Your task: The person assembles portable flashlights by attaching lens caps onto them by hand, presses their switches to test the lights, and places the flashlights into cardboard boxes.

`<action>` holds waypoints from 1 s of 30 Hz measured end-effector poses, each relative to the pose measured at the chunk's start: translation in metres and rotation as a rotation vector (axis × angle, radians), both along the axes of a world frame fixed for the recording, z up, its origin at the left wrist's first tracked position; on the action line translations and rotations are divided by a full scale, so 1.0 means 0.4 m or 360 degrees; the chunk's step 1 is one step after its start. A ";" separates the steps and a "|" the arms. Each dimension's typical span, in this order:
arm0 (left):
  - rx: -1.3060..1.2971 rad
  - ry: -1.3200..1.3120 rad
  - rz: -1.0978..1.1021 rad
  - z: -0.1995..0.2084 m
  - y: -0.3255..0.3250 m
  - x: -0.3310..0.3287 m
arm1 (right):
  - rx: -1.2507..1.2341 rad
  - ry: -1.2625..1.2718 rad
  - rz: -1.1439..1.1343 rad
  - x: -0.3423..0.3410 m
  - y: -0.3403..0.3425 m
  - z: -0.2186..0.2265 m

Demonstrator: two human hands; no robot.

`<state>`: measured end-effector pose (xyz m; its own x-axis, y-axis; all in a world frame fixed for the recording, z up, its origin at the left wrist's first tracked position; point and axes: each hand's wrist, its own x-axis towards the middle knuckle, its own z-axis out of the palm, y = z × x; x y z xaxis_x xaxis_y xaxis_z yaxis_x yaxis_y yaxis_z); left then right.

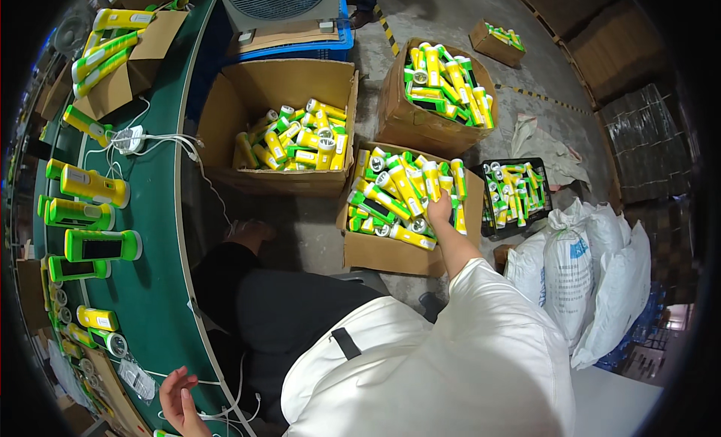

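My right arm stretches down to an open cardboard box heaped with yellow and green flashlights. There my right hand is closed around the lower end of a yellow flashlight; part of the grip is hidden. Loosely curled and holding nothing, my left hand hovers at the near edge of the green workbench, fingers apart. Beside it on the bench lies a small clear plastic bag. Farther up are a flashlight with a solar panel and a yellow flashlight.
Two more cardboard boxes of flashlights, one left and one behind, stand around the first. A black crate and white sacks are at the right. White cables hang off the bench. A fan stands at the back.
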<state>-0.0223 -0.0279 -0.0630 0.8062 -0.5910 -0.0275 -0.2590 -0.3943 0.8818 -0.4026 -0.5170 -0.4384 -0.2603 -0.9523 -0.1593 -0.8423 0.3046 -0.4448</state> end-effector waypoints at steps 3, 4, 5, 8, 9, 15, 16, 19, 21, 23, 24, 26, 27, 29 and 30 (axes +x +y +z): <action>0.0026 -0.0004 0.0066 0.012 -0.019 -0.012 | 0.0245 0.0060 -0.0023 0.038 -0.027 -0.001; 0.0022 -0.0009 0.0103 0.026 -0.016 -0.020 | 0.0231 0.0056 -0.0013 0.047 -0.029 0.004; 0.0004 -0.0048 0.0136 0.033 -0.008 -0.026 | 0.0206 0.0046 -0.0002 0.054 -0.029 0.008; 0.0002 0.0202 0.0216 0.074 -0.067 -0.046 | -0.0095 -0.0091 0.0096 0.004 -0.019 -0.038; 0.0022 0.0233 0.0066 0.067 -0.059 -0.032 | -0.0198 -0.0150 0.0153 -0.015 -0.018 -0.053; -0.0038 0.0421 0.0057 0.072 -0.048 -0.038 | 0.0144 0.0063 0.0089 0.055 -0.001 0.024; -0.0069 0.0409 0.0057 0.075 -0.044 -0.037 | 0.0113 0.0052 0.0093 0.056 -0.009 0.032; -0.0103 0.0408 0.0045 0.072 -0.029 -0.034 | 0.0277 0.0074 -0.0124 0.049 -0.019 0.022; -0.0071 0.0383 0.0063 0.066 -0.006 -0.041 | 0.0367 0.0121 -0.0227 0.064 -0.023 0.026; -0.0102 0.0290 0.0096 0.084 0.014 -0.062 | 0.0317 0.0141 -0.0208 0.110 -0.017 0.056; -0.0144 -0.0074 0.0114 0.108 0.037 -0.091 | 0.0286 0.0171 -0.0197 0.137 -0.006 0.072; -0.0415 -0.0746 -0.0219 0.230 0.039 -0.137 | 0.0156 0.0251 -0.0219 0.142 0.010 0.052; -0.0634 -0.1044 -0.0563 0.319 0.003 -0.137 | 0.0169 0.0266 -0.0247 0.141 0.025 0.035; -0.0734 -0.0999 -0.0658 0.351 0.027 -0.095 | 0.0019 0.0230 -0.0092 0.190 0.078 0.037; -0.0822 -0.0978 -0.0765 0.376 0.033 -0.096 | -0.0046 0.0231 0.0086 0.216 0.107 0.008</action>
